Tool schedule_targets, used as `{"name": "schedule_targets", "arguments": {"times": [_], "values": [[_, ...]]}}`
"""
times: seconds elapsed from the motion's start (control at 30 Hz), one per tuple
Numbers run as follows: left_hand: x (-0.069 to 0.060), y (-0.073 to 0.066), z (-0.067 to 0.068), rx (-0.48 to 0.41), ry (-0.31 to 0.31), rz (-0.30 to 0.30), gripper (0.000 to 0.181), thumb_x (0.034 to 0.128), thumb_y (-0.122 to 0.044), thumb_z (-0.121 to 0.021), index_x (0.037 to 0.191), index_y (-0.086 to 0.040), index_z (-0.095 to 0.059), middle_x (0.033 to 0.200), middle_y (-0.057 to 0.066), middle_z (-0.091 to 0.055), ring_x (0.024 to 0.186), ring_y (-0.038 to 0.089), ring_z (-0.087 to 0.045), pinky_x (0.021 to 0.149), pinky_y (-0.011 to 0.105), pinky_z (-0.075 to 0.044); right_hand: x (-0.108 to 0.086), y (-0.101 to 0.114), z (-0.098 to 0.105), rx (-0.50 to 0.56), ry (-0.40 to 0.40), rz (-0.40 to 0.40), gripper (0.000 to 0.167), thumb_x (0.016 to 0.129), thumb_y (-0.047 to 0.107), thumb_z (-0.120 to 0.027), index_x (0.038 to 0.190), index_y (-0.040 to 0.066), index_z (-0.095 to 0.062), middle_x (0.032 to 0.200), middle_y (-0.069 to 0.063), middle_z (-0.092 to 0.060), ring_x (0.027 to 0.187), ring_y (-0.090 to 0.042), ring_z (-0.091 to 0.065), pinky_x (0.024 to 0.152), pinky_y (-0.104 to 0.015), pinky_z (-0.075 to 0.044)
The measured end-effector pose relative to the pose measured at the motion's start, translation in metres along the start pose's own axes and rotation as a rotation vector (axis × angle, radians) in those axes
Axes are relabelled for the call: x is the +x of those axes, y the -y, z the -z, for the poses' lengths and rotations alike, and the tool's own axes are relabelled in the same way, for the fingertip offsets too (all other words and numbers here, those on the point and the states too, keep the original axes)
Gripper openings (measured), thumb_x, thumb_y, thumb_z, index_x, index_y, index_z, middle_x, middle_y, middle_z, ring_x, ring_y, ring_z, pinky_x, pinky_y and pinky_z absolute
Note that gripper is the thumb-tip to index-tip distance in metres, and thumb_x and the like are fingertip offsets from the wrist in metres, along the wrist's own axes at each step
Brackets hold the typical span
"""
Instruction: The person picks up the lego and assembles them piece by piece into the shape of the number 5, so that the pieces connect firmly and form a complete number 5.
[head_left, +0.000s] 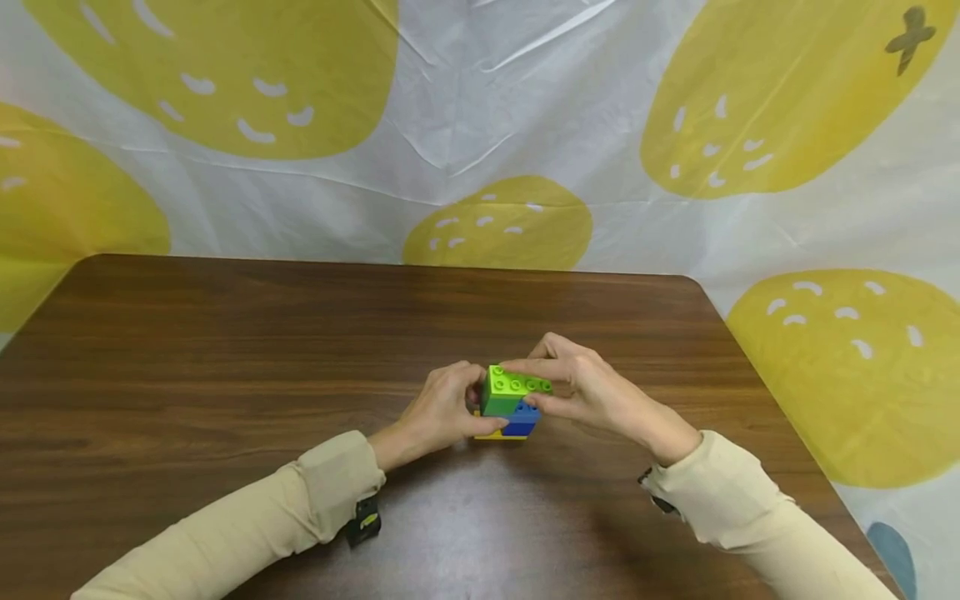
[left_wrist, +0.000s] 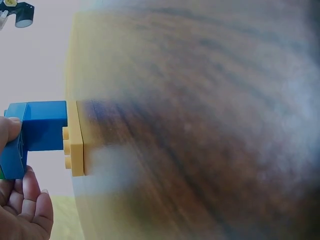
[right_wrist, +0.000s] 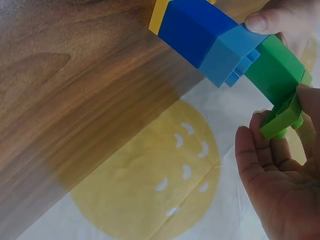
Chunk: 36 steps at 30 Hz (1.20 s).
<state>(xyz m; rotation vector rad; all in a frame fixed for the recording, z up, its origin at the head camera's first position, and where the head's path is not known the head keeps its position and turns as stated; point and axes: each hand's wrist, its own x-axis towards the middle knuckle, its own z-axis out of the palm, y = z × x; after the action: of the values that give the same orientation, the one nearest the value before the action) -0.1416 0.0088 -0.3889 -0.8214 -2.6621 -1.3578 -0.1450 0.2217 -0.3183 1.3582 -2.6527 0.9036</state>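
Observation:
A small stack of building bricks stands on the table in front of me. Its base is a yellow plate [left_wrist: 77, 145], with a dark blue brick [right_wrist: 190, 27] above it. Over that lies a lighter blue piece [right_wrist: 222, 55], which juts out past the dark one. A green brick [right_wrist: 275, 70] sits on one end of it. Topmost is a light green studded piece [head_left: 513, 383], overhanging the green brick. My left hand [head_left: 442, 407] grips the lighter blue layer, thumb on the near side. My right hand [head_left: 603, 396] pinches the light green piece between thumb and fingers.
The dark wooden table [head_left: 225, 350] has rounded far corners. Behind it hangs a white cloth [head_left: 525, 108] printed with yellow fruit shapes, which also runs down the right side. Dark straps with devices [head_left: 365, 521] show at both cuffs.

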Motion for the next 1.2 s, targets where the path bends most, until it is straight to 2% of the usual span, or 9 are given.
{"name": "schedule_targets", "arguments": {"times": [0.13,0.3,0.43,0.6,0.8,1.0,1.1,1.2], "values": [[-0.001,0.0,0.0,0.005,-0.001,0.009,0.034,0.0666,-0.018,-0.085,0.089,-0.003,-0.063,0.076,0.002,-0.057,0.068,0.01,-0.052,0.059,0.017,-0.044,-0.002,-0.002,-0.003,-0.03,-0.028,0.019,0.04,0.08,0.004,-0.072,0.12,0.005,-0.064,0.092,-0.002,-0.054,0.071,-0.012,-0.047,0.055,-0.022,-0.046],[-0.004,0.002,-0.002,0.01,0.007,0.007,0.034,0.0676,-0.02,-0.084,0.088,-0.004,-0.062,0.075,0.002,-0.056,0.068,0.011,-0.051,0.06,0.018,-0.043,-0.006,-0.003,-0.007,-0.026,-0.039,0.01,0.042,0.081,0.006,-0.073,0.121,0.008,-0.064,0.096,0.0,-0.055,0.08,-0.006,-0.049,0.061,-0.025,-0.049],[-0.005,0.003,-0.004,0.009,0.008,0.002,0.034,0.0676,-0.019,-0.084,0.088,-0.004,-0.062,0.075,0.001,-0.055,0.069,0.011,-0.051,0.06,0.017,-0.044,-0.008,-0.005,-0.01,-0.026,-0.064,0.022,0.044,0.08,0.008,-0.073,0.123,0.008,-0.063,0.099,0.001,-0.058,0.082,-0.007,-0.051,0.062,-0.025,-0.048],[-0.003,0.003,-0.004,0.006,0.003,-0.009,0.035,0.0675,-0.019,-0.084,0.089,-0.002,-0.062,0.077,0.002,-0.056,0.069,0.01,-0.052,0.06,0.017,-0.045,-0.008,-0.008,-0.01,-0.015,-0.1,0.04,0.044,0.079,0.006,-0.074,0.121,0.004,-0.062,0.102,0.0,-0.062,0.09,-0.009,-0.058,0.071,-0.026,-0.051],[-0.002,0.002,-0.003,0.02,-0.012,-0.027,0.035,0.0671,-0.019,-0.084,0.088,-0.003,-0.062,0.076,0.002,-0.056,0.068,0.011,-0.051,0.06,0.017,-0.043,-0.009,-0.007,-0.007,-0.026,-0.093,0.039,0.048,0.078,0.008,-0.075,0.124,0.005,-0.059,0.11,-0.004,-0.063,0.099,-0.015,-0.06,0.08,-0.031,-0.052],[-0.002,0.004,-0.003,0.017,-0.05,-0.069,0.035,0.0656,-0.019,-0.085,0.086,-0.004,-0.061,0.075,0.002,-0.057,0.068,0.012,-0.051,0.06,0.018,-0.043,-0.017,-0.01,-0.004,-0.009,-0.119,-0.036,0.058,0.075,0.01,-0.078,0.128,0.003,-0.056,0.116,-0.007,-0.063,0.103,-0.022,-0.06,0.084,-0.038,-0.051],[-0.002,0.005,-0.003,0.017,-0.065,-0.092,0.036,0.065,-0.02,-0.086,0.086,-0.005,-0.06,0.075,0.002,-0.057,0.068,0.011,-0.051,0.06,0.018,-0.043,-0.025,-0.014,-0.004,0.013,-0.143,-0.115,0.058,0.074,0.01,-0.078,0.127,0.003,-0.056,0.115,-0.006,-0.063,0.101,-0.021,-0.061,0.084,-0.037,-0.052],[-0.002,0.007,-0.003,0.02,-0.075,-0.103,0.037,0.0641,-0.021,-0.086,0.086,-0.005,-0.06,0.075,0.002,-0.057,0.067,0.01,-0.051,0.06,0.017,-0.044,-0.033,-0.018,-0.01,0.09,-0.156,-0.209,0.056,0.075,0.009,-0.077,0.127,0.002,-0.056,0.114,-0.008,-0.063,0.101,-0.023,-0.062,0.085,-0.035,-0.051]]}}
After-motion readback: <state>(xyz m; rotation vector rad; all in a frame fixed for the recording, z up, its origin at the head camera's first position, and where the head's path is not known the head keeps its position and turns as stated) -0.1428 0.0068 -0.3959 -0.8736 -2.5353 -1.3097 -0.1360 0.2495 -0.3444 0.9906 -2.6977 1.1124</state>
